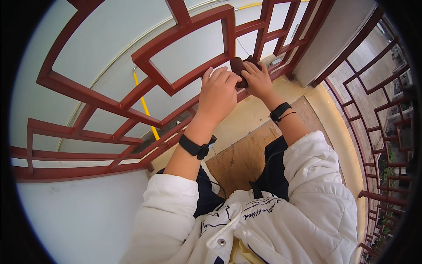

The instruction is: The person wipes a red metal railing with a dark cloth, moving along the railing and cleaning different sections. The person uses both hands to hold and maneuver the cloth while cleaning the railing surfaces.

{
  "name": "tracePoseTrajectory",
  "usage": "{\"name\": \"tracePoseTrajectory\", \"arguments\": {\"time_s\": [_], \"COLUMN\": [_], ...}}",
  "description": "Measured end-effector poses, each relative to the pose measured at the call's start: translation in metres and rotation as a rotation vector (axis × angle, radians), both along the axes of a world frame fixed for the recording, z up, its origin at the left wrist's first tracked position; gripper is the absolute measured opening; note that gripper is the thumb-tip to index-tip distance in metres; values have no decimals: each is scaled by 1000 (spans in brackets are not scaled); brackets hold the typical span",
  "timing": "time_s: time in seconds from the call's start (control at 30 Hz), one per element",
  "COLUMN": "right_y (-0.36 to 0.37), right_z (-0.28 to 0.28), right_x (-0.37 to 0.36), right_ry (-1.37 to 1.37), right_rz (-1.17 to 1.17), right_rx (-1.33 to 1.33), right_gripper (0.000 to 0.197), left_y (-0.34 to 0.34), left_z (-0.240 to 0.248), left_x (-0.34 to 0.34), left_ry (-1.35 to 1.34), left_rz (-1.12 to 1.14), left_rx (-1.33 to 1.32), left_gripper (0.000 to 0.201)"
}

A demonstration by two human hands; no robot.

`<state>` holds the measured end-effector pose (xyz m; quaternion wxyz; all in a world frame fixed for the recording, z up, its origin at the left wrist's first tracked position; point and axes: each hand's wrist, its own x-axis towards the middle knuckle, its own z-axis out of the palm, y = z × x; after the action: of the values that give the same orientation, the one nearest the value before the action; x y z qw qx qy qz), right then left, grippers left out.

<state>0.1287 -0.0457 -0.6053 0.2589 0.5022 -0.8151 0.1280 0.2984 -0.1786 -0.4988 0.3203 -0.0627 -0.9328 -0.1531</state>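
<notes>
The right hand's (256,79) fingers hold a dark brown, crumpled cloth (238,66); the left hand's (220,89) meet it, grip unconfirmed. Even pressure along the red metal lattice (184,32) advisable.

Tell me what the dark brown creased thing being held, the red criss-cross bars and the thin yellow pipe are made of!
Dark brown creased thing: perhaps cloth or leather; it looks dull and folded, though partly covered.
Red criss-cross bars: probably painted metal; smooth, crisp-edged, evenly red.
Thin yellow pipe: painted metal or plastic; its smooth colour doesn't settle which.
</notes>
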Motion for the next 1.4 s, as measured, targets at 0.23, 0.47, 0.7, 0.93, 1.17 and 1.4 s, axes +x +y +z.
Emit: {"name": "tracePoseTrajectory", "arguments": {"time_s": [0.23,0.47,0.7,0.93,1.17,1.4], "right_y": [19,28,32,-6,-26,-58], "right_z": [49,121,34,45,117,84], "right_x": [-26,-42,-13,7,39,43], "right_ry": [658,725,292,-1800,-1676,-1309], "right_rz": [21,-22,35,331,556,521], "right_rx": [329,159,297,-1206,-1100,-1037], "right_gripper": [16,19,24,41,31,39], "left_y": [12,29,19,10,12,13], "left_z": [17,34,33,35,44,34], "left_x": [-17,-29,-34,-31,-27,-33], "left_ry": [123,192,213,248,241,258], "left_rz": [80,54,94,127,104,102], "left_rx": [48,111,162,276,356,400], "left_gripper": [23,21,20,39,51,54]}}
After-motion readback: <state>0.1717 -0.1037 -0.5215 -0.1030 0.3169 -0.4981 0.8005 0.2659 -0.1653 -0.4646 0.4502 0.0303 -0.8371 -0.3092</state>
